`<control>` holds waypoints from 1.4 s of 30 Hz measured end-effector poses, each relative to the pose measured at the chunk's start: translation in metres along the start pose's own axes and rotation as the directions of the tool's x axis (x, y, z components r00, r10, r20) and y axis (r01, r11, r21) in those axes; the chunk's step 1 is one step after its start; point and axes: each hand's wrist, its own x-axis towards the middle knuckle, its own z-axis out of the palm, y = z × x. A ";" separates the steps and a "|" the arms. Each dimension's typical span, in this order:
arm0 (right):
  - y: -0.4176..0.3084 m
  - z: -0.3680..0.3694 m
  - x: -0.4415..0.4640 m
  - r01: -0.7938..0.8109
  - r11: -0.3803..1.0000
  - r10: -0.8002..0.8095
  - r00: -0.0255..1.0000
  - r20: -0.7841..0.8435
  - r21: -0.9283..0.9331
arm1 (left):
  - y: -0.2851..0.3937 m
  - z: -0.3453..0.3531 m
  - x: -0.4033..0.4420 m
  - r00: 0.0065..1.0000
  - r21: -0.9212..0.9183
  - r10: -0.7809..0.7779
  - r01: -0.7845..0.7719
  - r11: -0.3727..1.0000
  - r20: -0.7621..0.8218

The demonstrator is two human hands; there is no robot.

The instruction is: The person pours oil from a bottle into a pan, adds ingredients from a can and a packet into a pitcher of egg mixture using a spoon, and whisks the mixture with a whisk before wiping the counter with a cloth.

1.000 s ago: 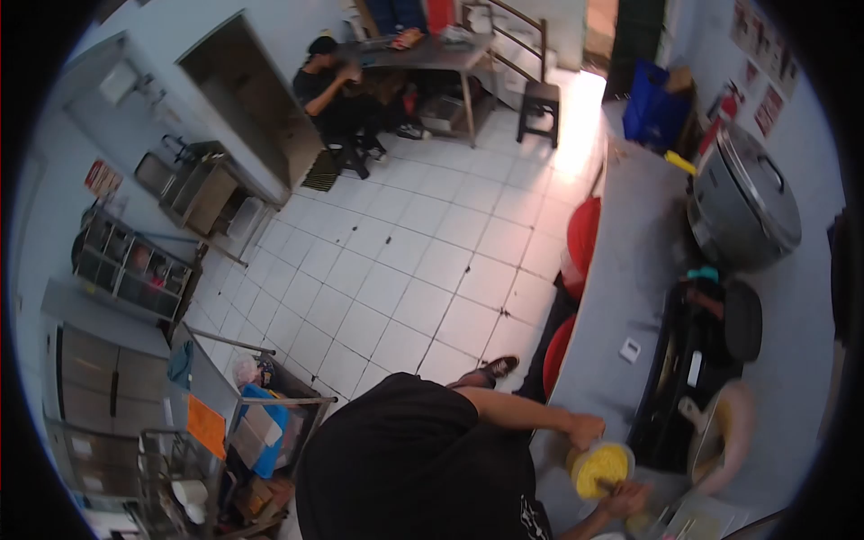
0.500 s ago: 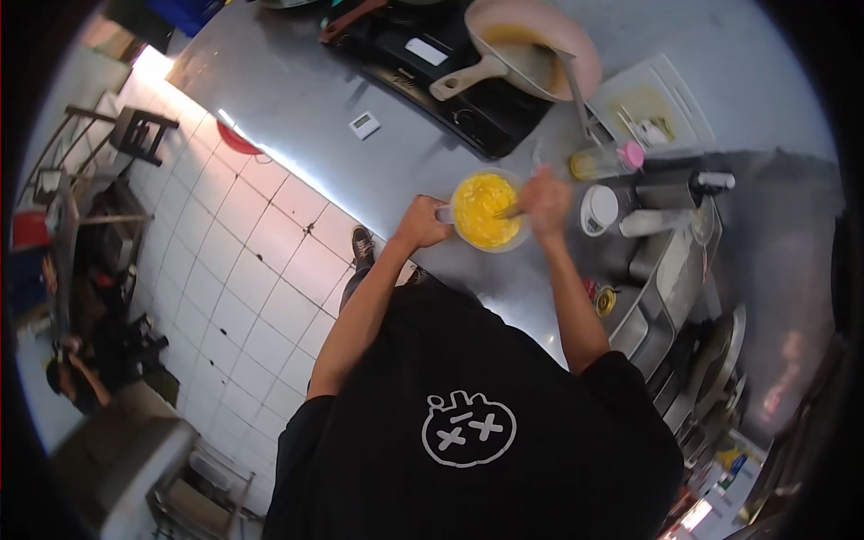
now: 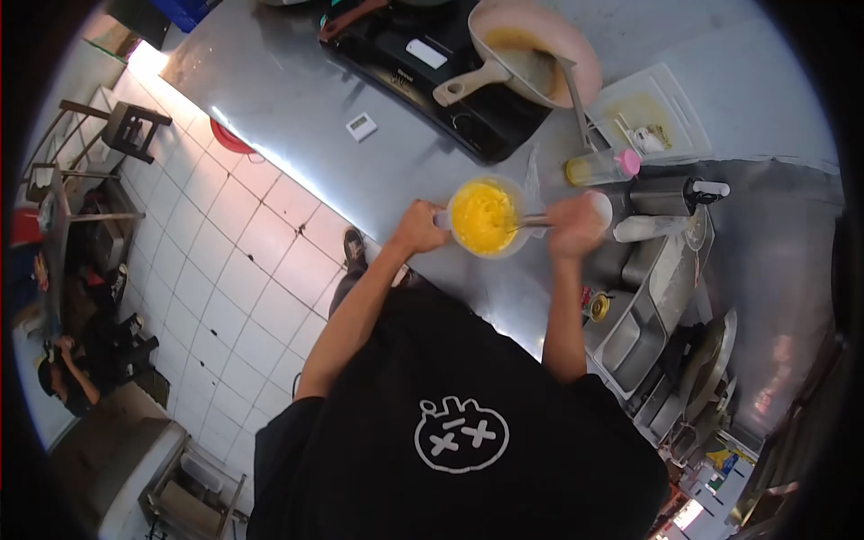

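A translucent plastic jug (image 3: 517,243) stands at the front of the metal counter, with a yellow, egg-like mixture (image 3: 477,219) inside. My left hand (image 3: 420,227) is closed around the jug's handle on its left side. From the right, my right hand (image 3: 576,225) grips a metal whisk (image 3: 536,220) by its handle. The whisk lies low and nearly level across the jug's rim, its wires in the yellow mixture. My right fingers are slightly blurred and partly cover a white round tub (image 3: 603,209) behind them.
Beyond the jug sits a black gas stove (image 3: 396,76) with a tilted pink pan (image 3: 583,67). A small white timer (image 3: 361,127) lies left. To the right are a pink-capped bottle (image 3: 594,168), a white tray (image 3: 693,126) and metal containers (image 3: 630,342). Another person (image 3: 72,373) is far left.
My right hand has shifted right and slightly down, pulling the whisk to a flatter angle with more of its handle showing. My left hand stays on the jug's handle. The view has shifted slightly.
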 end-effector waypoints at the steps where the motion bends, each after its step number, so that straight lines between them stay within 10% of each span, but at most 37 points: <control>1: 0.028 0.013 -0.011 -0.180 0.983 0.181 0.983 -0.022 0.045 | 0.000 -0.003 0.002 1.000 0.019 0.026 -0.025 0.999 -0.002; 5: -0.080 -0.004 0.019 -0.139 0.791 0.107 0.990 0.088 0.596 | 0.004 -0.007 0.013 1.000 0.008 0.008 -0.008 1.000 0.014; 8: 0.019 0.012 -0.011 -0.060 0.995 0.057 0.998 -0.041 -0.075 | 0.009 -0.011 0.007 0.998 0.055 0.062 -0.062 0.997 -0.008; 9: -0.009 0.023 -0.013 -0.330 0.894 0.303 0.943 0.134 0.304 | -0.004 -0.001 0.002 0.996 0.036 0.086 -0.086 0.996 -0.020; 12: -0.082 0.003 0.013 -0.114 0.836 0.102 0.993 0.051 0.537 | -0.003 -0.005 0.014 0.999 -0.007 0.049 -0.049 0.999 -0.003; 19: -0.074 -0.003 0.008 -0.140 0.830 0.154 0.988 0.021 0.540 | -0.005 0.000 0.005 0.985 0.159 0.163 -0.153 0.975 -0.054; 21: -0.010 -0.010 -0.024 0.188 0.982 -0.186 0.981 -0.046 0.030 | 0.000 0.011 -0.019 0.999 0.086 0.042 -0.042 0.995 0.001; 23: -0.012 0.015 -0.011 0.234 0.970 -0.236 0.971 -0.035 -0.061 | 0.001 -0.003 0.001 0.999 0.087 0.036 -0.036 0.996 0.005; 25: -0.042 0.012 -0.013 -0.132 0.964 0.126 0.991 0.041 0.229 | 0.006 -0.009 0.003 1.000 0.064 0.012 -0.011 0.998 -0.013; 28: -0.041 -0.011 0.003 -0.058 0.756 0.112 0.993 -0.042 0.652 | 0.015 0.002 -0.019 0.999 -0.005 -0.031 0.032 0.999 0.019; 29: -0.013 0.014 -0.003 0.187 0.982 -0.185 0.974 -0.127 -0.002 | 0.017 -0.008 -0.006 1.000 -0.009 -0.010 0.010 1.000 -0.001; 32: -0.030 0.022 -0.009 -0.241 0.929 0.208 0.967 0.145 0.281 | 0.008 -0.006 -0.004 1.000 0.013 0.021 -0.021 1.000 0.004; 42: -0.052 0.000 -0.011 -0.125 0.875 0.102 0.992 0.076 0.467 | 0.012 0.006 -0.015 1.000 0.048 0.001 0.000 0.999 -0.004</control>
